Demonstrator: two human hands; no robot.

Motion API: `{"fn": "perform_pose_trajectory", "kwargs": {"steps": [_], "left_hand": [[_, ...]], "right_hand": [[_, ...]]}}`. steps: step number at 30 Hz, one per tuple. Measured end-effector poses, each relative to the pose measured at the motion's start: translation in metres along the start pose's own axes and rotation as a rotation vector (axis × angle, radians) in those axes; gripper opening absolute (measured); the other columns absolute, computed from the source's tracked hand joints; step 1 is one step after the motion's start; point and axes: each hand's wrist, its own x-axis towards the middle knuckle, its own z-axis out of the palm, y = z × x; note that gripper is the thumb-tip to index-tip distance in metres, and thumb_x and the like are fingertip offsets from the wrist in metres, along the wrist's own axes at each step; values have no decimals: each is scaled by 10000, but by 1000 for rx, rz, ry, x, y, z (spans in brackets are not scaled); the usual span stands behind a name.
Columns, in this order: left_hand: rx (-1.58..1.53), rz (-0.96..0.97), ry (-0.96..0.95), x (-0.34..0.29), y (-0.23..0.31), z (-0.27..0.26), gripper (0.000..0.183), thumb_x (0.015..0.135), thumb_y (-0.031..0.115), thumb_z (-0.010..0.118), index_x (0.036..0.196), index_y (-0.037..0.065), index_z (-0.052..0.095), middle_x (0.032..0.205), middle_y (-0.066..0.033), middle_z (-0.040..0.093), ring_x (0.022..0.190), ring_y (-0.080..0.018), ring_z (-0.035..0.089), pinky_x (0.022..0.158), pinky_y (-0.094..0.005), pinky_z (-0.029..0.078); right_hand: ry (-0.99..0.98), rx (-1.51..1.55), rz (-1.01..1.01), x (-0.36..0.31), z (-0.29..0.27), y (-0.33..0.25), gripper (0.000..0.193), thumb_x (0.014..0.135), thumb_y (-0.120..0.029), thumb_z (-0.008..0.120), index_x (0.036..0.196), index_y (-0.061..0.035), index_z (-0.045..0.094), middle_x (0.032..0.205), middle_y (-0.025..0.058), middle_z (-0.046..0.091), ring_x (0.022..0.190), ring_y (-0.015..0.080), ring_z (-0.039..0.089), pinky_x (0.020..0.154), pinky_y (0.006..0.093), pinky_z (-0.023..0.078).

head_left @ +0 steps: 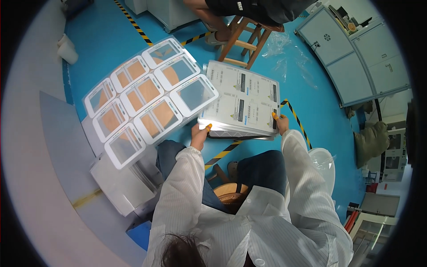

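Observation:
A stack of clear plastic sheets printed with grey panels and label blocks (242, 99) lies in front of me. My left hand (200, 135) grips its near left corner, with an orange cover on the thumb. At the near right edge my right hand (280, 123) is closed on the same stack, its fingers also in orange covers. To the left, a transparent sheet with several white rounded frames (145, 99) rests over round wooden tops that show through it. That sheet's right edge comes close to the stack and my left hand.
White stacked sheets or boxes (122, 182) stand at my left. Beyond the stack, a person sits near a wooden stool (245, 42). Clear plastic wrap (289, 53) lies on the blue floor. Grey cabinets (356, 60) are at right, and a white bin (322, 167) stands beside my right arm.

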Motion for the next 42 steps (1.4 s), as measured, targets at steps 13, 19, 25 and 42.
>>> {"fn": "perform_pose_trajectory", "kwargs": {"steps": [13, 19, 25, 42], "left_hand": [[-190, -120, 220, -131, -58, -23, 254, 801, 44, 597, 1052, 56, 559, 941, -14, 591, 748, -87, 517, 581, -227, 384], [-103, -183, 292, -134, -73, -30, 282, 792, 97, 590, 1069, 110, 534, 959, -2, 569, 798, -107, 494, 651, -255, 387], [-105, -202, 247, -144, -79, -18, 297, 783, 98, 583, 1073, 126, 525, 959, -7, 555, 822, -142, 490, 689, -307, 393], [-258, -201, 264, -162, -89, -49, 241, 782, 237, 570, 1004, 143, 565, 926, 13, 552, 759, -129, 493, 707, -333, 348]], "right_hand": [[-189, -97, -139, -25, 7, 36, 588, 742, -186, 717, 1164, 109, 435, 936, 195, 599, 750, 209, 608, 661, 302, 487], [-186, -102, -195, -23, 2, 53, 554, 740, -176, 717, 1136, 110, 457, 923, 185, 597, 727, 206, 602, 653, 294, 482], [-203, -96, -212, -7, -11, 80, 528, 738, -174, 719, 1105, 119, 477, 898, 164, 595, 720, 194, 587, 635, 289, 471], [-137, -46, -306, -78, -18, 86, 430, 774, -182, 674, 1073, 81, 513, 881, 164, 611, 732, 207, 596, 653, 300, 465]]}}
